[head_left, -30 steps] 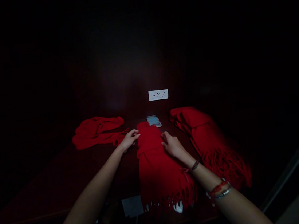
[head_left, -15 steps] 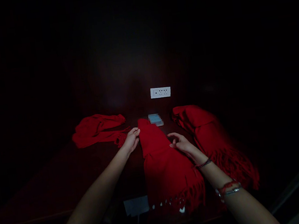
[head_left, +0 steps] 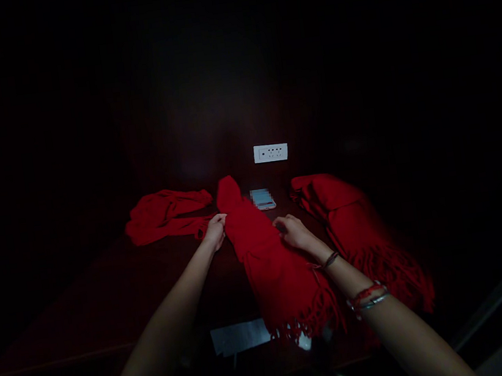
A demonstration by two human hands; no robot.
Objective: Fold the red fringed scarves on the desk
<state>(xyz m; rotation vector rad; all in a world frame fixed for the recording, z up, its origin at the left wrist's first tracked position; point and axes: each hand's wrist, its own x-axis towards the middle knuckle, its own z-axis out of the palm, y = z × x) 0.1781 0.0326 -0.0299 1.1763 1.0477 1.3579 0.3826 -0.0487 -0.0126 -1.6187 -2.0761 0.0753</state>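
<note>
we are locating the red fringed cloth (head_left: pixel 271 268) at the centre of the frame, stretching lengthwise over the dark table (head_left: pixel 109 305), with its fringe sitting near the front edge at lower centre. the left hand (head_left: pixel 215 231) is pinching the cloth's left edge between thumb and fingers. the right hand (head_left: pixel 296 232) is curling its fingers at the opposite edge; in this dim light we are not able to tell whether it is gripping any fabric.

we are judging three hazards. first, unequal pulling could be skewing the folds, since the far end is leaning toward the upper left. second, the dark wristband (head_left: pixel 331 259) is sitting close to the fabric and could be snagging the fringe. third, a sideways sweep could be nudging the flat pale-blue object (head_left: pixel 262 199) just beyond, or disturbing the second fringed cloth (head_left: pixel 349 215) at centre right.
</note>
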